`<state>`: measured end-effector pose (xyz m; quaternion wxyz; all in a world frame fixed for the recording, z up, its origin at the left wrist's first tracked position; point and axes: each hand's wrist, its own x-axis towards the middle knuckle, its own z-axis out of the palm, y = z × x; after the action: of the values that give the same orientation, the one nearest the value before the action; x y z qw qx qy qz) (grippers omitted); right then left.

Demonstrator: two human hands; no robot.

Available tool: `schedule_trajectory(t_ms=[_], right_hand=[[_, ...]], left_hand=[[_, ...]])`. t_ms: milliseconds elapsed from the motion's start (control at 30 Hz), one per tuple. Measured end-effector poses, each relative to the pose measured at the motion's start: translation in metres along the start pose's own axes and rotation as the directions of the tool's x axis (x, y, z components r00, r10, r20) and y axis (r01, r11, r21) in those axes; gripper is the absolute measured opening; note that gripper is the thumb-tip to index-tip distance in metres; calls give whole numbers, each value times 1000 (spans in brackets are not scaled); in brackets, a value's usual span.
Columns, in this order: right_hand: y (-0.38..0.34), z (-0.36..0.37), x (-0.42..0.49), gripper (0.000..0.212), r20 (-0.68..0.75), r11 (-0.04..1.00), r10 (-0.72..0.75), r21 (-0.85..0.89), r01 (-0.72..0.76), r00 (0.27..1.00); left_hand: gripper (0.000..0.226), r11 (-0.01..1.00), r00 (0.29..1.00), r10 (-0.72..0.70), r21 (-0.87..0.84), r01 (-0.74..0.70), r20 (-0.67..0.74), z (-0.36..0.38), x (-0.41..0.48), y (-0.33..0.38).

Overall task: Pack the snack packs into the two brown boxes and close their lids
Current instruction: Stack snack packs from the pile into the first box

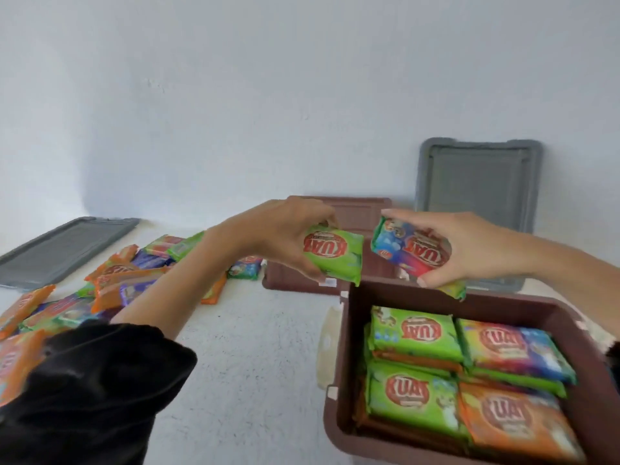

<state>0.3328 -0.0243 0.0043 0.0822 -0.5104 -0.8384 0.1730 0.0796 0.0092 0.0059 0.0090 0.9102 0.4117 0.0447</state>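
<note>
Pinching one pack apiece.
Left hand (278,229) is holding the green pack (339,258), right hand (473,250) the blue-red pack (406,246), above one brown box (339,380).

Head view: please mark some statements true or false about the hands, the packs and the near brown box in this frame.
1. The left hand holds a green pack. True.
2. The right hand is empty. False: it grips a blue-and-red pack.
3. The near brown box holds no packs. False: stacked packs lie in it.
4. Loose packs lie on the table at the left. True.
5. A grey lid covers the near brown box. False: the box is open, and the upright grey lid stands against the wall behind it.
</note>
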Motion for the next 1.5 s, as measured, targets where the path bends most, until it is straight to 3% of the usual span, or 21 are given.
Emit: schedule_trajectory(t_ms=[200, 367, 600, 800, 933, 1067, 1167, 1300, 1500], right_hand=[[41, 18, -80, 96, 129, 988, 139, -79, -130, 982], [58, 49, -111, 94, 320, 935, 277, -308, -177, 906], [55, 85, -121, 84, 213, 886, 258, -441, -143, 942], [52, 94, -118, 72, 216, 832, 180, -553, -32, 960], [54, 87, -111, 73, 236, 867, 138, -498, -2, 962], [49, 68, -105, 73, 215, 908, 101, -418, -2, 971], [40, 51, -93, 70, 123, 923, 42, -384, 9, 992], [21, 31, -56, 65, -29, 945, -67, -324, 53, 997], [-27, 30, 45, 64, -123, 965, -228, -156, 208, 966]], left_hand=[[70, 961, 956, 278, -32, -276, 88, 33, 17, 87], [74, 933, 905, 348, 1, -359, 246, 87, 29, 132], [75, 876, 901, 357, 247, -414, 245, 107, 30, 153], [74, 839, 889, 365, 317, -443, 275, 110, 34, 154], [74, 845, 897, 363, 316, -431, 252, 111, 33, 151], [74, 887, 904, 410, 178, -427, 123, 108, 29, 137], [58, 941, 945, 326, 105, -321, -29, 94, 28, 120], [42, 995, 980, 86, 63, -76, -179, 70, 22, 79], [32, 937, 889, -349, -137, 322, -297, 51, -26, -22]])
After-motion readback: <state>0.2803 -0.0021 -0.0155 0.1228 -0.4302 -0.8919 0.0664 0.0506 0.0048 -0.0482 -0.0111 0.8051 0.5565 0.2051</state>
